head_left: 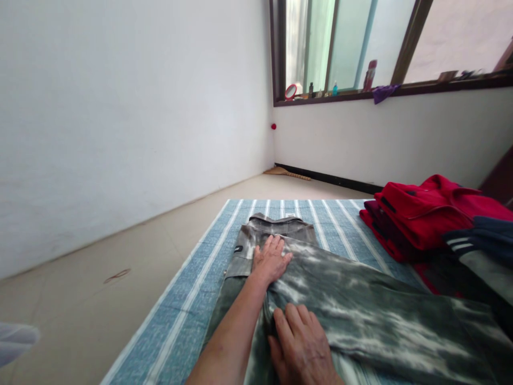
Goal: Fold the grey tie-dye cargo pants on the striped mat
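Head view: the left hand [270, 261] is laid flat on the far part of a grey-green garment [236, 299], near the collar [276, 217], its fingers lightly spread with nothing gripped, while the right hand [302, 342] is placed nearer, its fingers bent at the near edge of a sleeve [360, 305] — whether cloth is pinched there cannot be told. The garment is laid on a striped sheet [180, 321], its collar at the far end and the sleeve stretched toward the near right. On the right, folded clothes [433, 214] are piled — red ones far, blue nearer.
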The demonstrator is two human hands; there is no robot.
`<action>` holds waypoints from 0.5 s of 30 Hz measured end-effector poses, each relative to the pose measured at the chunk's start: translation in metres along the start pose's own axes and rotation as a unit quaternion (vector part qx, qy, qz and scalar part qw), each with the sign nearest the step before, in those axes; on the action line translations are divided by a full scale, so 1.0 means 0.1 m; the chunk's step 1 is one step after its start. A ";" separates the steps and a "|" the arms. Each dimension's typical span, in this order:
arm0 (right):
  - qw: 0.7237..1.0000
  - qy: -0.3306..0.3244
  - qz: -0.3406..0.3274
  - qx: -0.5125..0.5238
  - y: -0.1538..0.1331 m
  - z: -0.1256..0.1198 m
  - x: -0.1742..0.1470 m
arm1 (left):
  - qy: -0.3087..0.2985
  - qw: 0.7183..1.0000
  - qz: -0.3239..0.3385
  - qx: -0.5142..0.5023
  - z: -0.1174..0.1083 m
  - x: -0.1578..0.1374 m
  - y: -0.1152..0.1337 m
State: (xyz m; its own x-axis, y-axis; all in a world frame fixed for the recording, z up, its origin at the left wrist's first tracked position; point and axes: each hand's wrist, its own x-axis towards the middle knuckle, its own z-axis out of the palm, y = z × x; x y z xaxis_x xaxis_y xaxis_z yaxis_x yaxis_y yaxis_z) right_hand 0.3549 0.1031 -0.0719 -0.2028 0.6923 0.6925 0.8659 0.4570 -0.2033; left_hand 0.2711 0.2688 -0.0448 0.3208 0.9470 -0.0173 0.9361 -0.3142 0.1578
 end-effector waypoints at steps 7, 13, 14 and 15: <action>0.997 -0.077 0.032 0.007 -0.01 -0.07 0.04 | 0.002 1.000 -0.002 0.019 0.00 0.01 0.02; 0.973 -0.200 0.079 0.079 0.12 -0.28 0.22 | 0.011 1.000 -0.003 0.027 -0.01 0.02 0.01; 0.967 -0.223 0.089 0.087 0.17 -0.35 0.26 | 0.011 1.000 -0.003 0.026 0.00 0.03 0.01; 0.961 -0.242 0.101 0.087 0.22 -0.43 0.29 | 0.012 1.000 -0.003 0.026 0.00 0.03 0.01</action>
State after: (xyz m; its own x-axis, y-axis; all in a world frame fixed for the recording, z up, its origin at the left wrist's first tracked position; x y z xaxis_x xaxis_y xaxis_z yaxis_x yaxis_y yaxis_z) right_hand 0.3879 0.1094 -0.0263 -0.2634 0.9362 0.2329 0.8291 0.3431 -0.4415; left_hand 0.2727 0.2717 -0.0448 0.3126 0.9499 0.0047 0.9443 -0.3113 0.1068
